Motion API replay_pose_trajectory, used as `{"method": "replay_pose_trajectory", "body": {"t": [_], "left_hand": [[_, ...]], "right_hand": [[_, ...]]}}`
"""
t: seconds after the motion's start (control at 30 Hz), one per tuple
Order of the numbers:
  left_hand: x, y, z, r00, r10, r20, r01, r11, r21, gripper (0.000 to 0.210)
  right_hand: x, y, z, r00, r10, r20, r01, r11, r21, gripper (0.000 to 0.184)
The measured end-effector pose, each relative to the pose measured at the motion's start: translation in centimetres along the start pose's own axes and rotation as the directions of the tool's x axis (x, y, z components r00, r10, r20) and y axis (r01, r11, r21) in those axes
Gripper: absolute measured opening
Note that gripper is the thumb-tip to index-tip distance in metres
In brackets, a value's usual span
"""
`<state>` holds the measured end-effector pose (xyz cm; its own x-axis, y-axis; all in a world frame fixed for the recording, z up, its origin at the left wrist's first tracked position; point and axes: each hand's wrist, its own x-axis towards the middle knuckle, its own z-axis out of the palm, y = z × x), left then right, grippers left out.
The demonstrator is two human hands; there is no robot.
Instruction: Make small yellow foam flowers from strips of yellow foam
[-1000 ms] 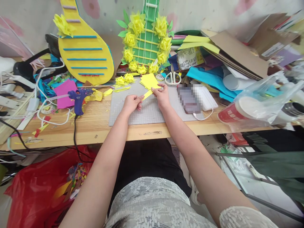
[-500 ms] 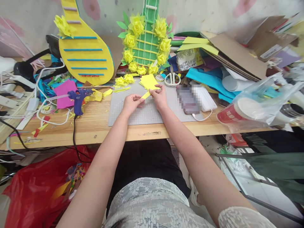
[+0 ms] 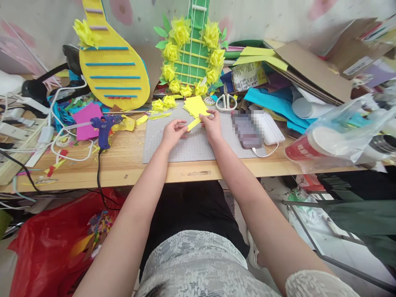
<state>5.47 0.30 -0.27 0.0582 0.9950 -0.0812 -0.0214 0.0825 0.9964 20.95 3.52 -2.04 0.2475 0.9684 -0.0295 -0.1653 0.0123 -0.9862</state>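
Grip: L hand & R hand pinch opp. ends of strip, betw. them over mat. Prob. v. light, soft, easily creased/torn; hold gently nr. ends. Sheets just beyond grip; scissors beyond R hand; glue gun well L.

I look through one camera worn on my head, above and on the near side of the grey mat, facing forward and down. It is near enough to show my left hand and right hand over the mat and my shirt on this side of it, yet wide enough to include the wall behind it.
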Motion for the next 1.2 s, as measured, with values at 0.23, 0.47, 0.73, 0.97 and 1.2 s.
{"method": "replay_pose_trajectory", "body": {"t": [0.23, 0.47, 0.73, 0.97, 1.2], "left_hand": [[-0.1, 0.9, -0.1, 0.995, -0.091, -0.042, 0.089, 0.995, -0.048, 0.012], [0.1, 0.3, -0.1, 0.997, -0.059, -0.058, 0.057, 0.998, -0.029, 0.013], [0.3, -1.4, -0.5, 0.999, 0.048, -0.003, -0.047, 0.990, 0.130, 0.017], [0.5, -1.8, -0.7, 0.996, 0.085, -0.035, -0.074, 0.966, 0.248, 0.014], [0.9, -2.6, -1.2, 0.971, 0.231, -0.055, -0.187, 0.886, 0.425, 0.014]], "right_hand": [[-0.8, -0.4, 0.8, 0.968, 0.013, 0.249, -0.045, 0.992, 0.121, 0.067], [-0.8, -0.3, 0.8, 0.981, 0.021, 0.193, -0.048, 0.990, 0.135, 0.064], [-0.5, 0.1, 0.8, 0.992, 0.006, 0.129, -0.024, 0.990, 0.139, 0.062], [-0.5, 0.1, 0.8, 0.989, -0.010, 0.149, -0.010, 0.992, 0.129, 0.061], [-0.8, -0.3, 0.9, 0.992, 0.023, 0.126, -0.042, 0.988, 0.149, 0.062]]}}
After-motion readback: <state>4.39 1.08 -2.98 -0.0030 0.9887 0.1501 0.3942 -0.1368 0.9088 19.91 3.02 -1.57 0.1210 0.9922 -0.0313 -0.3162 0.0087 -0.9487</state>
